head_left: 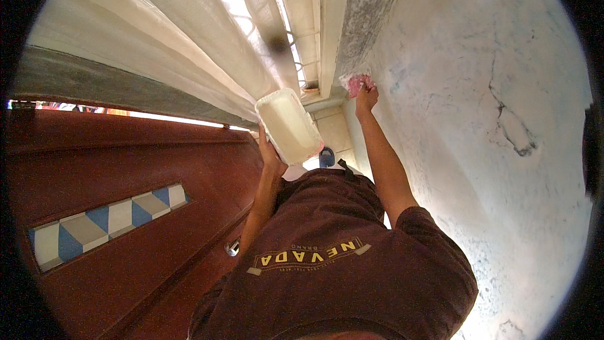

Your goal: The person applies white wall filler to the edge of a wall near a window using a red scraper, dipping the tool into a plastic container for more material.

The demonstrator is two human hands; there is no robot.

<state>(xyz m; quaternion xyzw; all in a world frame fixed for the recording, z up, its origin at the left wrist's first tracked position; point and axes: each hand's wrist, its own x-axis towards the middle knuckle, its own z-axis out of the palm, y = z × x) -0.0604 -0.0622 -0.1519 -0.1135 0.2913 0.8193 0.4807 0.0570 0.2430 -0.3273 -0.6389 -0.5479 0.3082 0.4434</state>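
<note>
Below the window, my left hand (270, 156) is closed on the side of a white rectangular tub (288, 124). The tub is tilted, and its inside looks pale and smooth; I cannot tell whether anything lies in it. Out ahead, my right hand (367, 98) reaches up to the right-hand wall with its fingers closed on a crumpled pink-and-white piece (357, 83), perhaps cloth or plastic. That piece is at the bare grey strip (371, 25) along the wall's corner; whether it presses there is hard to tell.
Pale curtains (157, 38) hang before a window at the upper left. On the left is a reddish-brown door (207, 189) with a blue-and-white patterned panel (107, 225). The pale right wall (453, 101) has a cracked patch. Below, a blue slipper (326, 157) shows on the tiled floor.
</note>
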